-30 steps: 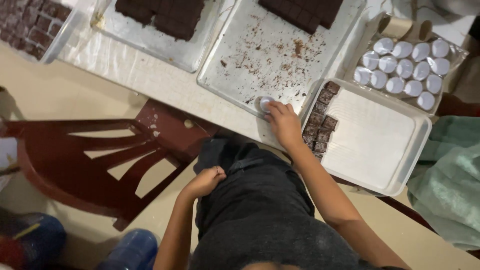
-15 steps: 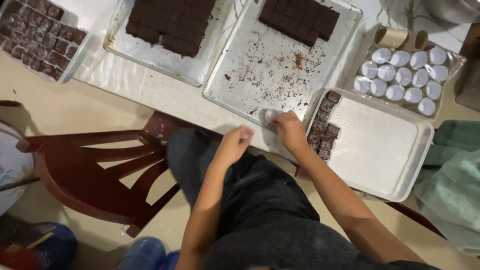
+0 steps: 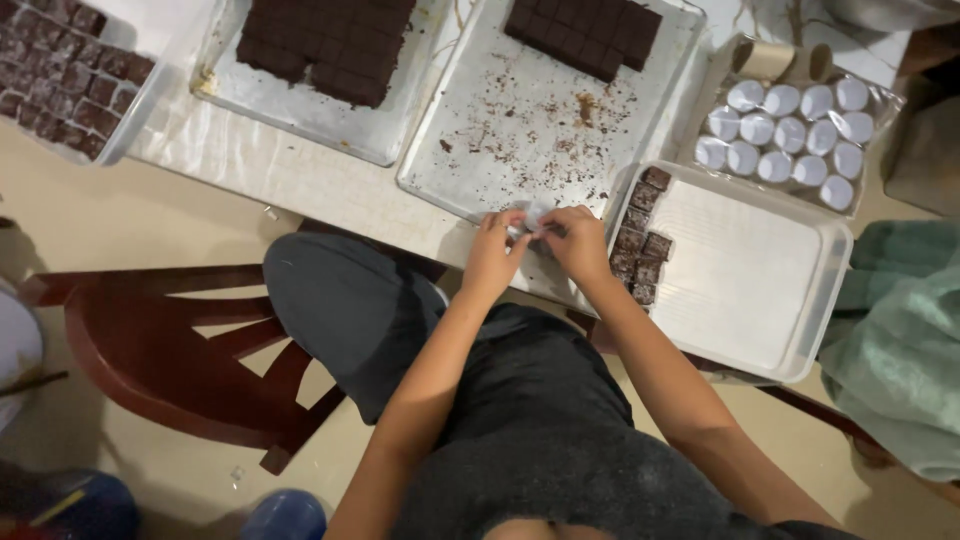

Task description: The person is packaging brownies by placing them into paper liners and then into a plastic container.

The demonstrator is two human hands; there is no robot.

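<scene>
Left hand: the left hand (image 3: 492,258) met the right at the near edge of the table (image 3: 300,175), its grip pinched on a small pale wrapper (image 3: 530,222).
Right hand: the right hand (image 3: 578,240) was closed on the same wrapper, which seemed to hold a brown piece (blurred, so I could not be sure).
Where it sat: over the lip of the crumbed metal tray (image 3: 520,130), just beside the clear plastic box (image 3: 760,290) with its column of dark squares (image 3: 638,240).
Doing it well: judged from this, both grips should stay light and close to the fingertips, folding over the tray so crumbs fall there.
Nearby: white paper cups (image 3: 785,140) lay behind the box.
Changed: half a second earlier the left hand was apart, reaching in; by this moment it had joined the right.
</scene>
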